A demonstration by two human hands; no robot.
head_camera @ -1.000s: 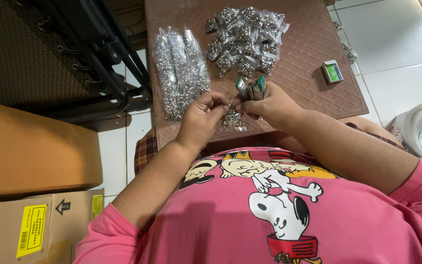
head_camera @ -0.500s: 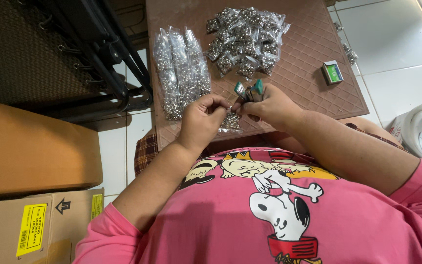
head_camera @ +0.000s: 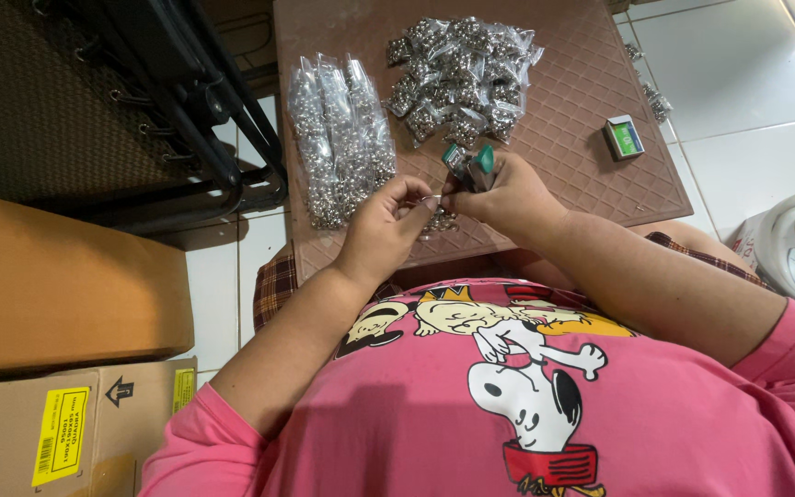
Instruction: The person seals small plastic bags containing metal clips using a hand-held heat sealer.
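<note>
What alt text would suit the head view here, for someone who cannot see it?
Over a brown board, the left hand and right hand pinch a small clear bag of silvery beads; the right also holds a green lighter. Beyond lie filled bags, smaller packets and a matchbox.

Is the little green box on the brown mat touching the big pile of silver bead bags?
Apart. The head view shows the small green box lying alone on the brown mat, with a bare strip of mat between it and the pile of bead bags.
</note>
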